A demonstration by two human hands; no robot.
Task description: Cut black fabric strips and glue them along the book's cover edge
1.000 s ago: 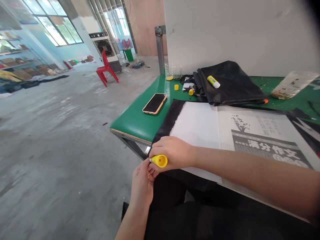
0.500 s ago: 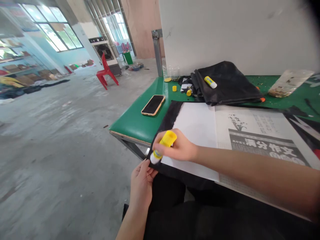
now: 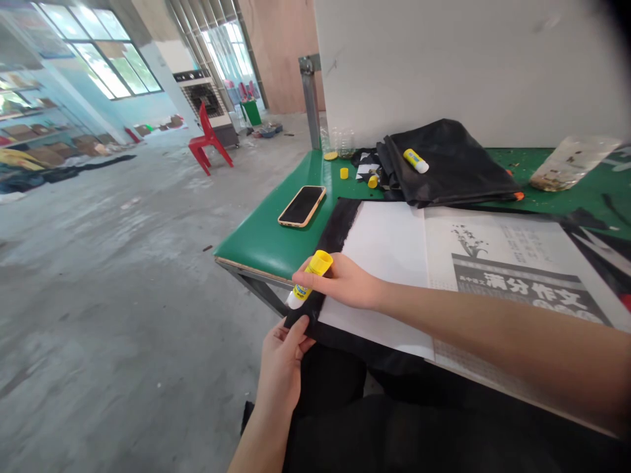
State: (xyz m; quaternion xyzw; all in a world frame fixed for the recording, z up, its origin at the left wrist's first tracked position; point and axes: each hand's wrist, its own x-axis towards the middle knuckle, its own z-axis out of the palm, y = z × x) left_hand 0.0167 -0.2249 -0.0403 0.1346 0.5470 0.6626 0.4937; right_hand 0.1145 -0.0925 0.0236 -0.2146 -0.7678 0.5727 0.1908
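My right hand point(image 3: 340, 281) is wrapped round a yellow glue stick point(image 3: 309, 278), its white end tilted down toward the lower left. That end is at a strip of black material point(image 3: 335, 240) bordering a white sheet point(image 3: 387, 263). Just below it, my left hand point(image 3: 286, 348) pinches the near-left corner of the black strip between thumb and fingers. A printed sheet point(image 3: 522, 269) with a plant drawing and large characters adjoins the white one on the right. My right forearm covers part of both sheets.
On the green tabletop point(image 3: 256, 230) lie a phone point(image 3: 302, 206), yellow caps point(image 3: 344, 173) and a folded black cloth point(image 3: 448, 164) bearing another glue stick point(image 3: 415, 161). A clear plastic container point(image 3: 572, 164) stands at the far right. A red chair point(image 3: 210, 141) is on the floor.
The glue stick in my right hand has moved slightly left and up along the black strip. My left thumb has shifted a little right over the corner.
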